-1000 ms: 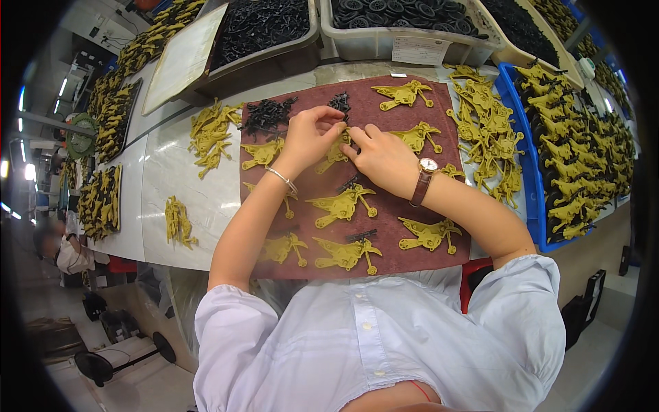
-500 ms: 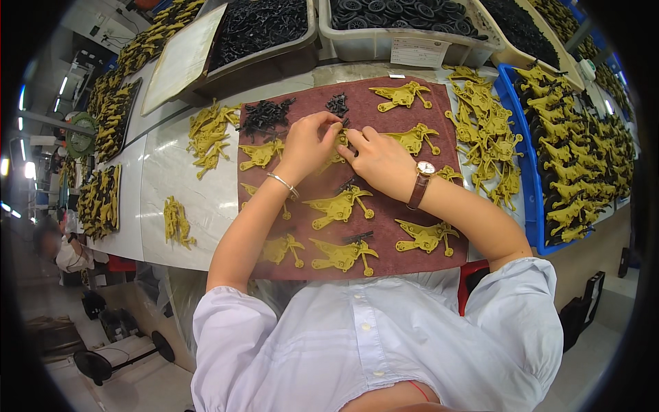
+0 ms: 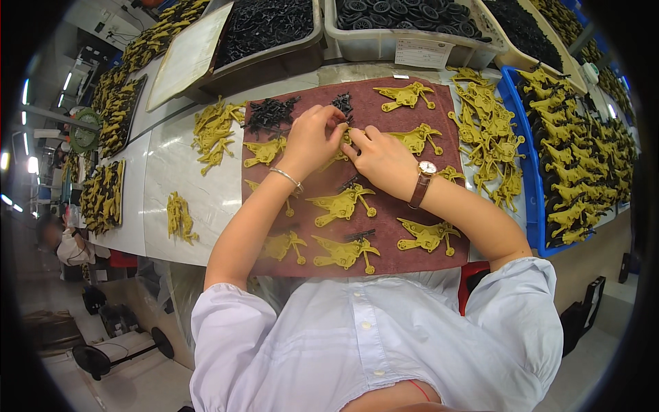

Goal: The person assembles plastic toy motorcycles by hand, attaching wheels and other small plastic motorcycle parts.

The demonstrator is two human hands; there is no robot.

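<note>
Over the upper middle of a dark red cloth [image 3: 384, 250], my hands meet at a yellow plastic part [image 3: 345, 138], which they mostly cover. My left hand [image 3: 312, 141] pinches a small black plastic piece [image 3: 349, 121] against its top; the fingertips partly hide it. From the right, my right hand [image 3: 384, 158] has its thumb and fingers closed on the yellow part. More yellow parts lie in rows on the cloth, such as a yellow part with a black piece [image 3: 347, 253] near the front edge. Just beyond my hands are a black-piece pile [image 3: 271, 113] and a smaller pile [image 3: 342, 103].
Loose yellow parts are heaped left [image 3: 214, 134] and right [image 3: 484, 134] of the cloth. A blue tray [image 3: 528, 165] of yellow-and-black assemblies stands at the right. Along the back are a bin of black wheels [image 3: 412, 41] and a bin of small black pieces [image 3: 264, 62].
The view has shifted slightly, moving the scene a little to the right. Both hands stay together at the same yellow part, with the left fingers slightly moved.
</note>
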